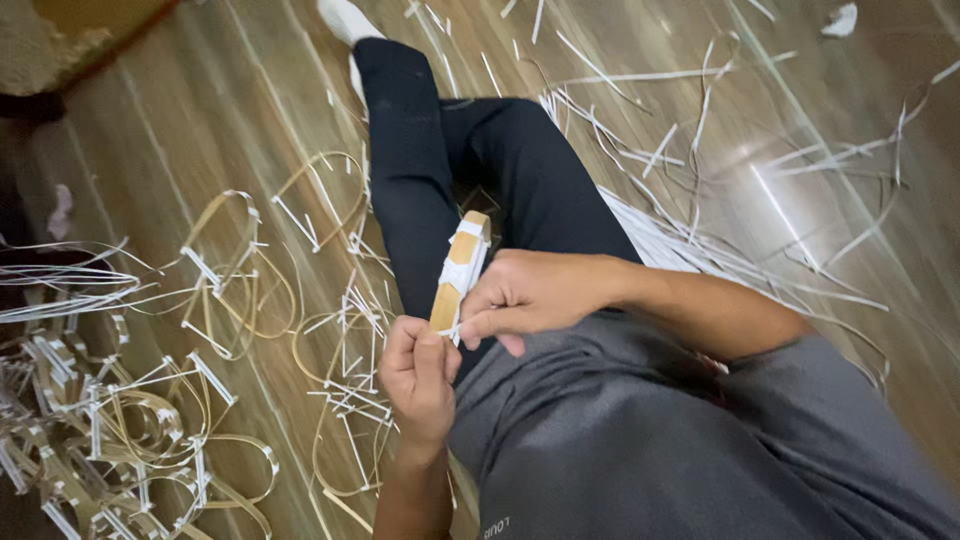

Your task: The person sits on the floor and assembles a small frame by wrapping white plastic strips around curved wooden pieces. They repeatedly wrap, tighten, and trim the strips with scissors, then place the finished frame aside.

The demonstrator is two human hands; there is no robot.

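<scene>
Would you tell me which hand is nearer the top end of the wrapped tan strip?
Right. The right hand grips the strip mid-length; the left hand pinches its bottom end.

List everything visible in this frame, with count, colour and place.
flat tan wooden stick bundle wrapped with white strips: one, tan and white, centre, held over the lap
loose white paper strips: many, white, floor upper right
tan bent strip loops with white bindings: many, tan and white, floor left
wooden plank floor: one, brown, throughout
black trouser leg: one, black, upper centre
grey shirt: one, grey, lower right
left hand: pinching bundle's lower end
right hand: gripping a white strip
</scene>
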